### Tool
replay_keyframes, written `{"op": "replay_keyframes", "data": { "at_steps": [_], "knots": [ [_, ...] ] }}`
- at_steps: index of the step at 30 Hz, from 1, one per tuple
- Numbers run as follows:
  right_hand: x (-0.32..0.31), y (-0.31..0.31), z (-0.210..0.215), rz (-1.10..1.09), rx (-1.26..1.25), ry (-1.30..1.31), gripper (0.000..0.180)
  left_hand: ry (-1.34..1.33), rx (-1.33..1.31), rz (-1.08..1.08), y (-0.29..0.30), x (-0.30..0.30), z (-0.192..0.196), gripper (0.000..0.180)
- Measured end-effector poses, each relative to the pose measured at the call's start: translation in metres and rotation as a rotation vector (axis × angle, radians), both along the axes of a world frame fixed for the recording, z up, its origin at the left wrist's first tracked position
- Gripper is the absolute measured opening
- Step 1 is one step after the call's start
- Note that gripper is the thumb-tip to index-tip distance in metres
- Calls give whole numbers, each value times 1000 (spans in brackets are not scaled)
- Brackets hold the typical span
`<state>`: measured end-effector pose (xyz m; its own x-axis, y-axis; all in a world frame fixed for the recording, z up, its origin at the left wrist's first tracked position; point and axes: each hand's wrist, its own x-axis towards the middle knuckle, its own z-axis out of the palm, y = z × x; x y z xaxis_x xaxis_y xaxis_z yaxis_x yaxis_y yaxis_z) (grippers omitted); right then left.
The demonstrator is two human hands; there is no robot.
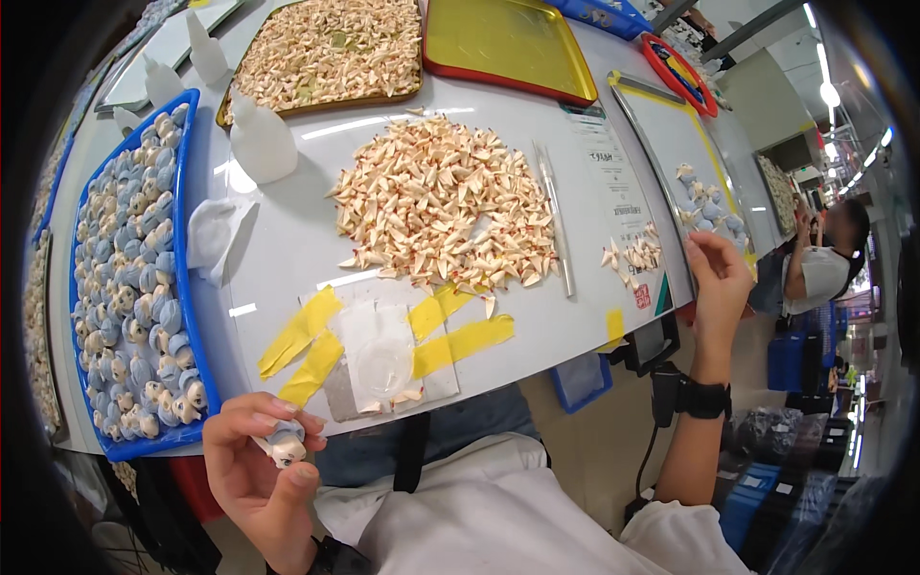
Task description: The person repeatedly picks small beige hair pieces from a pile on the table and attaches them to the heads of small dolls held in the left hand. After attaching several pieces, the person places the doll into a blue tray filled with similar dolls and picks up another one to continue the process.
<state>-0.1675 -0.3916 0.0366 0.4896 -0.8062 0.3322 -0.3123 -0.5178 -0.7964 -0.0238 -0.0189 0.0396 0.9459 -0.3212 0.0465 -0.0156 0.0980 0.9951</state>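
Observation:
My left hand (251,470) pinches a small doll head (287,447) with blue-grey hair and a painted face, holding it in front of the near table edge. My right hand (721,287) is out to the right, beside a small group of similar heads (707,206) on a yellow-taped board. Its thumb and fingertips come together; whatever they may hold is too small to make out. A large pile of small cream pointed pieces with reddish tips (441,201) covers the middle of the table. Some more of these pieces (632,254) lie close to my right hand.
On the left stands a blue tray (192,240) full of heads. Behind are a white squeeze bottle (262,144), a tray of pointed pieces (326,48) and a yellow tray (508,48). A thin tool (554,220) lies beside the pile. Yellow tape (465,347) surrounds a clear round dish (386,369).

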Motion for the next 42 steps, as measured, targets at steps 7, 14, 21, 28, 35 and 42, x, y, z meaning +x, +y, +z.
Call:
{"op": "replay_keyframes", "data": {
  "at_steps": [7,14,21,28,35,42],
  "knots": [
    [-2,22,-1,26,-22,-5,11,-2,10,-24,-10,-4,1,44],
    [0,43,2,32,105,-73,12,31,3,-21,-14,-4,0,46],
    [0,47,5,18,64,-320,12,-50,83,16,-16,-6,4,48],
    [-1,82,27,173,354,-372,16,-43,27,9,-11,-3,-3,47],
    [10,98,22,380,338,-212,19,70,-93,-65,-7,-2,0,42],
    [50,119,30,513,272,-308,16,83,-379,-165,-3,-3,-17,39]
  ]
}}
